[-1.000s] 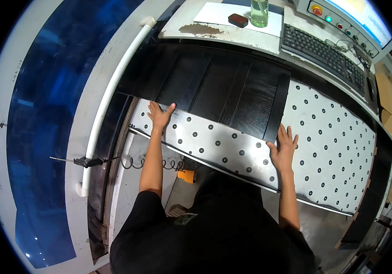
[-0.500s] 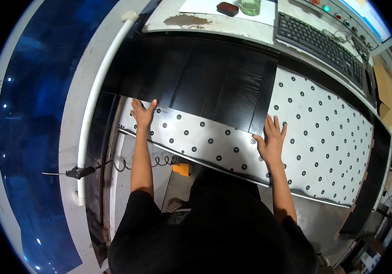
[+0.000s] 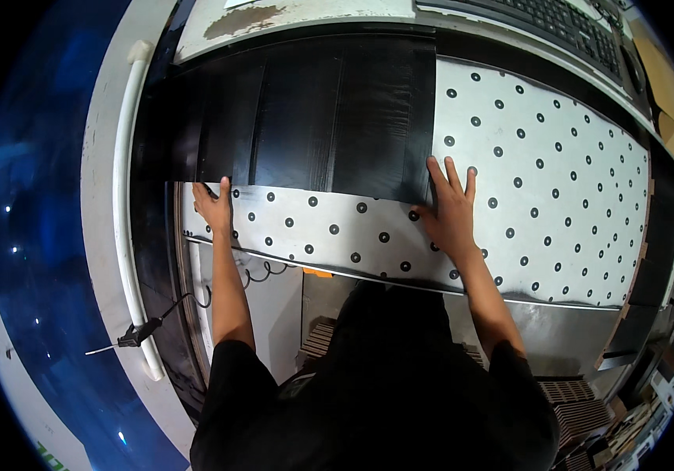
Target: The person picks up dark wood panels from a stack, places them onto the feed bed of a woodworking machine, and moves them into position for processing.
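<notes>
A black panel (image 3: pixel 294 118) with several straight grooves lies flat on a white table surface (image 3: pixel 541 188) dotted with black rings. At the panel's near edge, toward its left end, rests my left hand (image 3: pixel 213 209), its fingers apart and the fingertips touching the edge. My right hand (image 3: pixel 451 216) is spread at the near right corner. Its index finger lies along the panel's right edge, the thumb is by the near edge, and the other fingers reach over the dotted surface. Neither hand is wrapped around anything.
A white tube rail (image 3: pixel 123 212) and a blue glossy cover (image 3: pixel 31 196) run along the left. A black tool with a thin metal rod (image 3: pixel 139 333) hangs from a coiled cable. A keyboard (image 3: pixel 565 31) sits on the far ledge; stacked slatted pieces (image 3: pixel 576 408) stand below right.
The view has tilted and shifted, so the panel and table appear higher and turned. Both hands stay spread at the panel's edges. Any slide of the panel is hard to make out.
</notes>
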`<state>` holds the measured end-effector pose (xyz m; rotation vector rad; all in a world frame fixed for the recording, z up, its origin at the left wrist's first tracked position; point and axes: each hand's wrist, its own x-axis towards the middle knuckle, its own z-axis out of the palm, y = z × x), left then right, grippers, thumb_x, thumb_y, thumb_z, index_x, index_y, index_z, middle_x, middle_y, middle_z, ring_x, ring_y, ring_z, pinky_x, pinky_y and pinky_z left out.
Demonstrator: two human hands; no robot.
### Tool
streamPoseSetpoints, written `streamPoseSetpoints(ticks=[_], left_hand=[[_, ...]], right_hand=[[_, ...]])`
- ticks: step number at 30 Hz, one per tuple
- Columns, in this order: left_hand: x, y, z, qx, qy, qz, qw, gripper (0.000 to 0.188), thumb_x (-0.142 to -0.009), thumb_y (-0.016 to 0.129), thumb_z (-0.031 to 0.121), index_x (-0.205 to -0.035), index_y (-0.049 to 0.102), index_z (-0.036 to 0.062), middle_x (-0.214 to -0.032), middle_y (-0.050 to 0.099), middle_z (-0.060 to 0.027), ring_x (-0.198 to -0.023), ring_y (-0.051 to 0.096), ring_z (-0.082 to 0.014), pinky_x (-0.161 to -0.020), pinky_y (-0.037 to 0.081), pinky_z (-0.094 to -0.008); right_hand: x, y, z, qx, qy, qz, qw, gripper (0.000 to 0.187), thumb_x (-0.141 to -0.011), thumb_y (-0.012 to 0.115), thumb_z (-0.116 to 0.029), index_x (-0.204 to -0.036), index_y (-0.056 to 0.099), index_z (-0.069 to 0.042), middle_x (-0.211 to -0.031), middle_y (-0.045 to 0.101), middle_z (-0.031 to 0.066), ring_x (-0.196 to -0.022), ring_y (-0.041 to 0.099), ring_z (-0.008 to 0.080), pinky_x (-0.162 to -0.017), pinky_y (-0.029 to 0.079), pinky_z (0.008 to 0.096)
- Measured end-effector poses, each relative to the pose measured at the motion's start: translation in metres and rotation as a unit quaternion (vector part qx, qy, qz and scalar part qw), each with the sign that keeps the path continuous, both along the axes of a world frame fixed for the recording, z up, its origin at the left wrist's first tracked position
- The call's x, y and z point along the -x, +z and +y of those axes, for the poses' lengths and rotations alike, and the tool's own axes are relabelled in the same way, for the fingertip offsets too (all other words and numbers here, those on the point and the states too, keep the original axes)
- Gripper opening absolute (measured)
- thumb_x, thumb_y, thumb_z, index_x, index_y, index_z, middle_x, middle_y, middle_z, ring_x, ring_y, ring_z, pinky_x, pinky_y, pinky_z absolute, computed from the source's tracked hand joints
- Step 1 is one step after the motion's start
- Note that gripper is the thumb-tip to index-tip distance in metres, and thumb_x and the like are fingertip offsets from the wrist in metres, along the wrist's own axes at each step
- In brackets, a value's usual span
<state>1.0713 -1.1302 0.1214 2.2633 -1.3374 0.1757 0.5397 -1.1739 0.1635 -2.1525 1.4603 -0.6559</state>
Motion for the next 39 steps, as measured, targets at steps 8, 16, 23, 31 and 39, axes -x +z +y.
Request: streamPoseSetpoints(ticks=[8, 16, 23, 31, 39], left_hand=[[-0.003, -0.003, 0.001, -0.001, 0.002, -0.029, 1.000, 0.088, -0.090, 0.066, 0.059, -0.142, 0.046, -0.0085, -0.142, 0.050, -0.0259, -0.130, 0.048, -0.0441, -0.110, 0.033, -0.0511], [-0.005, -0.001, -0.002, -0.022, -0.007, 0.017, 1.000, 0.091, -0.090, 0.066, 0.061, -0.148, 0.041, -0.0046, -0.150, 0.044, -0.0272, -0.138, 0.040, -0.0436, -0.114, 0.026, -0.0518], [0.005, 0.006, 0.001, -0.050, 0.006, 0.041, 0.998, 0.095, -0.091, 0.063, 0.064, -0.150, 0.036, -0.0061, -0.154, 0.038, -0.0280, -0.141, 0.035, -0.0437, -0.118, 0.021, -0.0515], [0.001, -0.002, 0.004, -0.037, 0.026, 0.024, 0.999, 0.101, -0.090, 0.062, 0.067, -0.147, 0.037, -0.0124, -0.154, 0.035, -0.0322, -0.143, 0.032, -0.0455, -0.120, 0.017, -0.0525], [-0.002, -0.002, 0.005, -0.053, 0.028, 0.019, 0.998, 0.104, -0.089, 0.062, 0.068, -0.148, 0.035, -0.0127, -0.155, 0.034, -0.0321, -0.144, 0.031, -0.0451, -0.120, 0.017, -0.0532]], right_hand=[[0.012, 0.001, -0.011, -0.015, 0.079, -0.011, 0.997, 0.093, -0.079, 0.082, -0.015, -0.156, 0.031, -0.003, -0.149, 0.053, 0.0148, -0.149, 0.035, 0.0350, -0.122, 0.012, 0.0610], [0.010, 0.004, -0.014, -0.022, 0.057, 0.012, 0.998, 0.096, -0.072, 0.083, -0.009, -0.154, 0.034, 0.000, -0.151, 0.051, 0.0162, -0.148, 0.037, 0.0340, -0.123, 0.013, 0.0591], [0.007, 0.001, -0.016, -0.014, 0.059, 0.015, 0.998, 0.092, -0.072, 0.083, -0.010, -0.151, 0.038, 0.001, -0.151, 0.050, 0.0164, -0.147, 0.038, 0.0353, -0.123, 0.014, 0.0597], [0.005, 0.003, -0.014, -0.024, 0.048, 0.023, 0.998, 0.090, -0.071, 0.083, -0.008, -0.150, 0.040, 0.002, -0.150, 0.051, 0.0167, -0.147, 0.038, 0.0353, -0.123, 0.014, 0.0598], [0.002, 0.005, -0.012, -0.020, 0.042, 0.011, 0.999, 0.089, -0.070, 0.081, -0.005, -0.149, 0.041, 0.001, -0.150, 0.052, 0.0166, -0.146, 0.039, 0.0360, -0.122, 0.015, 0.0601]])
